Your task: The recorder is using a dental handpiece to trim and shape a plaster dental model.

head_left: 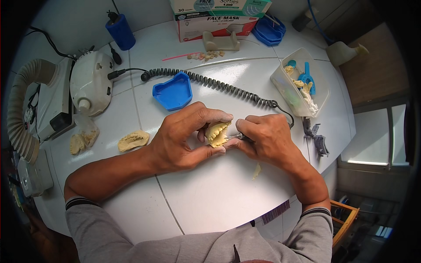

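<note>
Above the middle of the table, my left hand (180,136) grips a yellow plaster dental cast (216,133) between thumb and fingers, its row of teeth turned upward to the left. My right hand (271,136) is closed around a rotary handpiece, mostly hidden by the fingers. The handpiece's thin metal tip (232,137) points left into the cast's inner side; whether it touches cannot be made out. From behind my right hand a black coiled cord (215,83) runs to a white control box (90,83). Below lies a small patch of yellow plaster crumbs (257,171).
Beyond my left hand sits a blue tray (173,93). More casts (133,140) lie to the left, near a ribbed hose (18,105). At right stand a clear container (287,85) of plaster pieces and a grey hinged holder (316,139). Mask boxes (215,29) stand at the back.
</note>
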Tool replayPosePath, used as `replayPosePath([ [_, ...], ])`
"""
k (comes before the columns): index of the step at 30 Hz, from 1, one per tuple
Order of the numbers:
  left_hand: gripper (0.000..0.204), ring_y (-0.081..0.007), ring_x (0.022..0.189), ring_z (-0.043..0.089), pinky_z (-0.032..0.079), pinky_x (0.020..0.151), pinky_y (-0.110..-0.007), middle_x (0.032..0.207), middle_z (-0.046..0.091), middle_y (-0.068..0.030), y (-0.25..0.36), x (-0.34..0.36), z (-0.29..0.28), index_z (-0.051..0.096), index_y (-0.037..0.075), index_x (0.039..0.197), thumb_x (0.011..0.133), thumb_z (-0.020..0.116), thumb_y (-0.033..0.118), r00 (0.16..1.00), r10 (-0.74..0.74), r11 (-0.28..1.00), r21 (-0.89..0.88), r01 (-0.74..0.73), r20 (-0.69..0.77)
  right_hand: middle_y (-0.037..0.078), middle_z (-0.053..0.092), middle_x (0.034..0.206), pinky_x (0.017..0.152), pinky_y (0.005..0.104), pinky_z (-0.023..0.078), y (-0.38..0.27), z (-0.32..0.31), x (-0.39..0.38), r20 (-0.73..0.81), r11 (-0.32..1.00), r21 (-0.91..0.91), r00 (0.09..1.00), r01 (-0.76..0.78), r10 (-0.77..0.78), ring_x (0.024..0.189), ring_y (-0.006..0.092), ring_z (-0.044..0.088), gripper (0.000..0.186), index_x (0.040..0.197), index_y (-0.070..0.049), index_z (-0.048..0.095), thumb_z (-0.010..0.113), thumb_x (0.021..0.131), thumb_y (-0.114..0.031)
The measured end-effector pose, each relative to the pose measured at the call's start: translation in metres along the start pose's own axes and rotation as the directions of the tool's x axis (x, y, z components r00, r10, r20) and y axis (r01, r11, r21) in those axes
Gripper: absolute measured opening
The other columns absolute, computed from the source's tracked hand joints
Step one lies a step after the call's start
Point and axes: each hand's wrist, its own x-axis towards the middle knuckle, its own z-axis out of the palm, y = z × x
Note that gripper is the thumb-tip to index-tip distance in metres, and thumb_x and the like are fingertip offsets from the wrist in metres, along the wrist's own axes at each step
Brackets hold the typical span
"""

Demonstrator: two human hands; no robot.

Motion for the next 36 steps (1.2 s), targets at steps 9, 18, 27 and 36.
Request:
replayPosePath([
  [9,0.059,-0.0141,0.085,0.069,0.058,0.067,-0.029,0.102,0.070,-0.0095,-0.0027,0.0010,0.0014,0.065,0.005,0.135,0.083,0.093,0.007,0.999,0.033,0.998,-0.060,-0.033,-0.005,0.005,0.064,0.065,0.046,0.0423,0.046,0.0010,0.0032,0.0002,-0.057,0.999,0.032,0.998,0.007,-0.005,0.049,0.0270,0.063,0.051,0.084,-0.010,0.068,0.079,0.094,-0.058],
  [18,0.054,-0.0199,0.090,0.071,0.061,0.072,-0.033,0.102,0.068,-0.0087,-0.0038,-0.0016,0.0048,0.063,0.008,0.136,0.088,0.090,0.011,1.000,-0.022,0.991,-0.130,0.019,-0.021,0.005,0.062,0.068,0.049,0.0430,0.045,0.0001,-0.0008,0.0000,-0.014,0.999,0.036,1.000,0.004,-0.004,0.054,0.0303,0.063,0.045,0.084,-0.010,0.065,0.087,0.085,-0.049],
  [27,0.055,-0.0210,0.095,0.072,0.060,0.077,-0.036,0.109,0.071,-0.0106,-0.0080,-0.0048,0.0053,0.062,0.009,0.135,0.086,0.087,0.007,1.000,-0.029,0.986,-0.167,0.027,-0.012,0.005,0.060,0.067,0.049,0.0432,0.045,-0.0009,0.0010,0.0002,-0.044,0.999,0.035,0.999,-0.012,0.013,0.054,0.0307,0.062,0.045,0.083,-0.010,0.063,0.087,0.086,-0.048],
  [36,0.053,-0.0235,0.106,0.075,0.067,0.090,-0.035,0.116,0.070,-0.0118,-0.0066,-0.0044,0.0057,0.061,0.005,0.134,0.088,0.087,0.004,0.996,-0.090,0.962,-0.258,0.088,0.003,0.005,0.060,0.065,0.049,0.0428,0.045,0.0000,-0.0015,0.0013,-0.019,0.999,0.042,1.000,0.002,-0.001,0.053,0.0299,0.061,0.046,0.082,-0.009,0.064,0.088,0.086,-0.048],
])
